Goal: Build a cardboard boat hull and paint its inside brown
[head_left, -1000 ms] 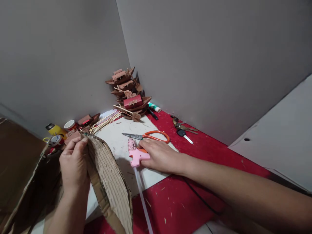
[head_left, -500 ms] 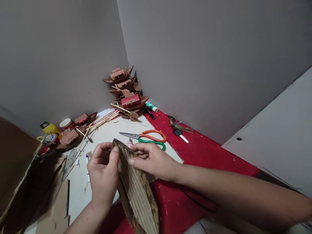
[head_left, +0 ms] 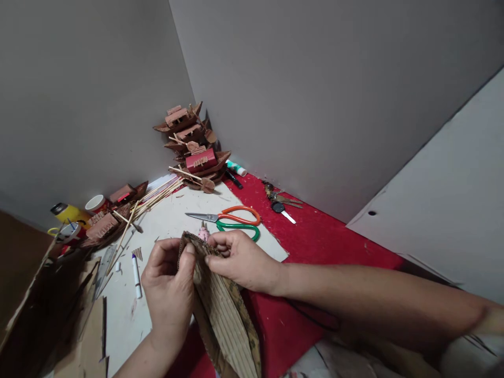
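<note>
A cardboard boat hull (head_left: 224,315) with a ribbed inside and raised side walls points away from me, its far tip between my hands. My left hand (head_left: 173,278) is closed on the left wall near the tip, thumb inside and fingers outside. My right hand (head_left: 240,262) pinches the right wall, thumb on the inner face. The fingertips behind the walls are hidden. Just beyond the tip stands a small pink object (head_left: 203,231), partly covered. Scissors (head_left: 224,216) with one orange and one green handle lie past my hands on the white board (head_left: 165,210).
Several model boats (head_left: 200,160) are stacked in the corner, near thin sticks (head_left: 161,194). Left are a yellow bottle (head_left: 71,214), cups (head_left: 96,203), a marker (head_left: 136,275) and cardboard strips (head_left: 92,336). Keys (head_left: 281,207) lie on the red tabletop (head_left: 315,236) by the wall.
The view has shifted slightly, so the background sits further left. Both hands still grip the hull near its tip, and more of the pink object and the marker shows.
</note>
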Available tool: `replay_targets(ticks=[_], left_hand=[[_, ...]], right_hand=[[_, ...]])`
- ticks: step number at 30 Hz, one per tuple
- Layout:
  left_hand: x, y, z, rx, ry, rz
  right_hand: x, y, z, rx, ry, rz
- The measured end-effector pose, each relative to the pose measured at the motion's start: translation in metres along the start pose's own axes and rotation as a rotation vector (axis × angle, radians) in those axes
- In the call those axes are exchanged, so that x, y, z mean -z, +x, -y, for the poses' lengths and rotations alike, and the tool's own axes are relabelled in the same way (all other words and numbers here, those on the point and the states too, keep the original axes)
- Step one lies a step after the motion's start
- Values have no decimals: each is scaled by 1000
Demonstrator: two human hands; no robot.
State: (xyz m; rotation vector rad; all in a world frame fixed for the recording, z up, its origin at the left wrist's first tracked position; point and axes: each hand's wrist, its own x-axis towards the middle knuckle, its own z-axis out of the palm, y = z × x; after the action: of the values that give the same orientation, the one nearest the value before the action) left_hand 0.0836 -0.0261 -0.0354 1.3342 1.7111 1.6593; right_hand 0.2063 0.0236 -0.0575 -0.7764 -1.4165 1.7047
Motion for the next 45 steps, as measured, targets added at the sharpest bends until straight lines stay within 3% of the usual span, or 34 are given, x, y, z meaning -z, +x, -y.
replay_targets(ticks=[6, 8, 19, 26, 35, 42, 45], left_hand=[[7, 10, -3, 114, -59, 250], [8, 10, -2, 136, -57, 282], [4, 1, 8, -82, 165, 172], [-1, 9, 14, 2, 80, 205], [-3, 7, 15, 27, 66, 277], [-5, 2, 19, 44, 62, 304], [-6, 2, 18, 27, 41, 322]], right_hand=[[8, 2, 10, 25, -46, -64], [9, 2, 12, 48, -79, -76], [7, -1, 4, 139, -24, -64], [13, 8, -6, 87, -54, -62], [16, 8, -2, 350, -269, -165], [15, 8, -5, 307, -327, -131], [15, 7, -3, 312, -376, -186]])
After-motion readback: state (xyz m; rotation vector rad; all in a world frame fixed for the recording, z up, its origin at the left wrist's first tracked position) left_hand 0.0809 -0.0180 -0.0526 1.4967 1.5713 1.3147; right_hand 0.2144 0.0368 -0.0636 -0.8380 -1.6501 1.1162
